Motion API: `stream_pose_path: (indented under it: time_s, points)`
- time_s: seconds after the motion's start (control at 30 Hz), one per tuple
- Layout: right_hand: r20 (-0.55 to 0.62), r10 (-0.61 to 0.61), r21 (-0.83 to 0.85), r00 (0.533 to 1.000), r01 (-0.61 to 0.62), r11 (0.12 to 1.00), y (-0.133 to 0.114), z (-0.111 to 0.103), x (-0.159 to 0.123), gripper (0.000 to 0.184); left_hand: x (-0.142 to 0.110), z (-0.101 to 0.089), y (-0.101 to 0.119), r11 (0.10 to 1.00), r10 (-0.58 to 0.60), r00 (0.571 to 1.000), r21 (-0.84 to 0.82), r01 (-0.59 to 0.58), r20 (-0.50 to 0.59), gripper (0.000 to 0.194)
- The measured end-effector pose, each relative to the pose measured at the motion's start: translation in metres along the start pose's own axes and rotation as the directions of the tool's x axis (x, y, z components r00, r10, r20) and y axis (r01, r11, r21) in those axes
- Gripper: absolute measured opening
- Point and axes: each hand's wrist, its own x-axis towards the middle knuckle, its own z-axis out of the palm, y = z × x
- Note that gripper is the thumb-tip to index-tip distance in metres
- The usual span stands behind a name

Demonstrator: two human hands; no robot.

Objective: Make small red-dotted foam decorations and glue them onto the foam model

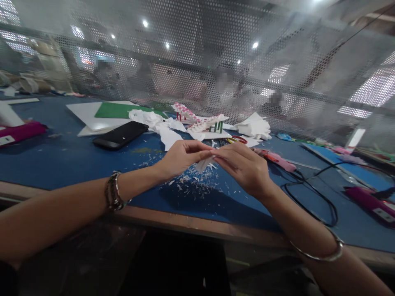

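My left hand (187,155) and my right hand (242,164) meet fingertip to fingertip above the blue tabletop (135,164). Both are closed in a pinch on a small piece of white paper (203,164), which hangs below the fingers; most of it is covered by them. Tiny white paper scraps (197,181) lie scattered on the table under my hands. Just behind the fingers are scissors (237,139) with red and yellow handles. Farther back, small white and pink pieces stand in rows on a rack (212,123) with red and green pegs.
A black phone (121,135) lies left, beside white sheets and a green sheet (112,110). Crumpled white paper (148,119) and a white stack (254,125) sit behind. Right are a pink tool (279,159), a looped black cable (333,205) and a purple power strip (370,205). A perforated screen (197,53) closes the back.
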Motion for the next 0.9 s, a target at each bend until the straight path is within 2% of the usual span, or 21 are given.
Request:
stream_pose_path:
  time_s: [0.2, 0.4, 0.57, 0.73, 0.9]
  points:
    - [0.060, -0.093, -0.162, 0.994, 0.102, 0.981, 0.0008, -0.0029, -0.0023, 0.016, 0.0008, 0.0003, -0.0009, 0.999, -0.031, 1.000, -0.045, 0.031, -0.001, 0.006]
    - [0.021, -0.063, -0.177, 0.998, 0.066, 0.982, -0.0016, -0.0013, 0.0014, 0.012, 0.0013, 0.0006, -0.0013, 0.999, 0.011, 1.000, -0.031, -0.011, 0.010, 0.006]
    - [-0.028, 0.059, -0.080, 0.998, -0.061, 0.995, -0.0016, 0.0019, 0.0031, 0.007, -0.0002, 0.0010, -0.0001, 0.998, 0.057, 0.998, 0.014, -0.058, 0.007, 0.007]
    - [-0.061, 0.197, 0.002, 0.979, -0.197, 0.980, -0.0026, 0.0058, 0.0031, 0.005, -0.0017, 0.0014, -0.0013, 0.990, 0.117, 0.993, 0.072, -0.117, 0.009, 0.012]
    - [-0.060, 0.267, 0.032, 0.962, -0.266, 0.964, -0.0059, 0.0066, 0.0029, 0.006, -0.0059, 0.0044, 0.0033, 0.976, 0.162, 0.987, 0.150, -0.158, -0.009, 0.016]
